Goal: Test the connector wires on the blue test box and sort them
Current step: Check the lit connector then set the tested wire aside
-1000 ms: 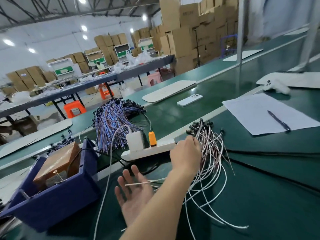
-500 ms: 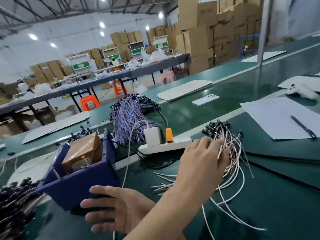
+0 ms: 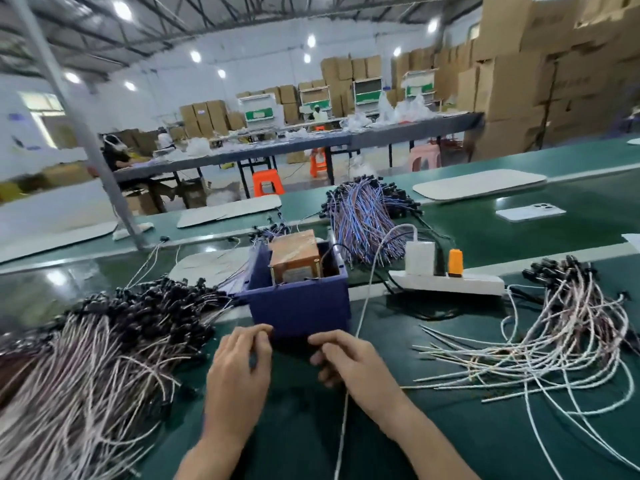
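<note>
The blue test box [image 3: 301,306] stands mid-table with a brown transformer [image 3: 294,258] inside it. My left hand [image 3: 239,362] and my right hand [image 3: 349,365] sit side by side at the foot of its front wall. Both have fingers curled in a pinch, and the fingers cover most of the thin connector wire they hold. A big heap of pale wires with black connectors [image 3: 104,341] lies to the left. A smaller loose pile [image 3: 571,323] lies to the right.
A blue-and-red wire bundle [image 3: 363,220] lies behind the box. A white power strip [image 3: 446,282] carries a charger [image 3: 419,258] and an orange plug [image 3: 455,261]; its white cable [image 3: 343,427] runs under my right hand. A phone [image 3: 530,213] lies far right, and a metal post [image 3: 86,133] rises at left.
My right hand left the right-hand pile and came to the box front. My left hand rose from the table to the box. The view swung left, bringing the big left heap into sight.
</note>
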